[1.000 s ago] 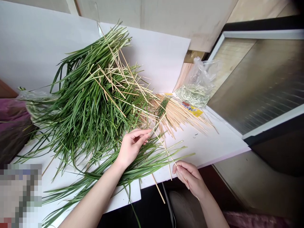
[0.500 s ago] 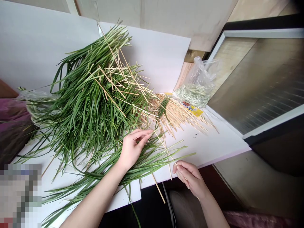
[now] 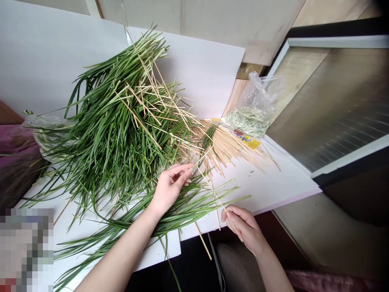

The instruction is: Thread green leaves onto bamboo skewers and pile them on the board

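Skewer [image 3: 213, 191], pinched by right fingers [image 3: 240, 215], far end beside left fingers [image 3: 182, 177]

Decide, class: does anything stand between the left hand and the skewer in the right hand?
Nothing visible does. The skewer runs from the right hand up to near the left hand, which pinches a green stalk. Loose green leaves lie below the skewer, not in between; whether its tip touches the stalk is unclear.
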`<state>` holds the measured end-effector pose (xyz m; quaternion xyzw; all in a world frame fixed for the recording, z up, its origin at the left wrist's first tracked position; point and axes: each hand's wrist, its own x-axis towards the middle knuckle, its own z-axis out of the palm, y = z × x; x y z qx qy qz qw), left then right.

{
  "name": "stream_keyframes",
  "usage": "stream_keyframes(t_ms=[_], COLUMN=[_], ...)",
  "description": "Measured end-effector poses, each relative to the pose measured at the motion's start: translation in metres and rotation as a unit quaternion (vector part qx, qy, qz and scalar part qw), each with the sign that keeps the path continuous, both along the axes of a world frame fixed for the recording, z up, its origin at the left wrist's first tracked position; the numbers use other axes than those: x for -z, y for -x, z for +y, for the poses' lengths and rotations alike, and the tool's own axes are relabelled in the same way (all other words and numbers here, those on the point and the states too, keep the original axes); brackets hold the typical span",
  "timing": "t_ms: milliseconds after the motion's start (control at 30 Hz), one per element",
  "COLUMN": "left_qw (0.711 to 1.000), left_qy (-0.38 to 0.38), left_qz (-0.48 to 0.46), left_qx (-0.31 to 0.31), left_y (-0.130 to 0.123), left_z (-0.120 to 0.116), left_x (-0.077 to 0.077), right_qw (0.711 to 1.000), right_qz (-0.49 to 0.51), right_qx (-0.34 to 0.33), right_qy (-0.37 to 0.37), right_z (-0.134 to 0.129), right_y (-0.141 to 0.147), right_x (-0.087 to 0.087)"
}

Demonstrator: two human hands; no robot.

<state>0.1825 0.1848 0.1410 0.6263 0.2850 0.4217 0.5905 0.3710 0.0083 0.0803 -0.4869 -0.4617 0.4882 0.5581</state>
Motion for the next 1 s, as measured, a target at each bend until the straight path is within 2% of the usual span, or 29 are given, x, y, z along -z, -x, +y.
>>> stream_keyframes(t_ms=[233, 1000], left_qw=[1.0, 1.0], left_qy=[0.018, 0.01], left_qz=[-0.001, -0.004], left_qx=[0.007, 0.0], left_y=[-0.001, -0.0006], left_z=[-0.0009, -0.0009], left_x=[-0.0012, -0.0014], right_qw=[1.0, 1.0], right_qz=[-0.005, -0.012], right_qx=[0.003, 0.007], right_qy=[0.008, 0.009], right_z=[-0.0002, -0.0005], right_y=[0.0001, 0.0007], right_x=[-0.0005, -0.0029])
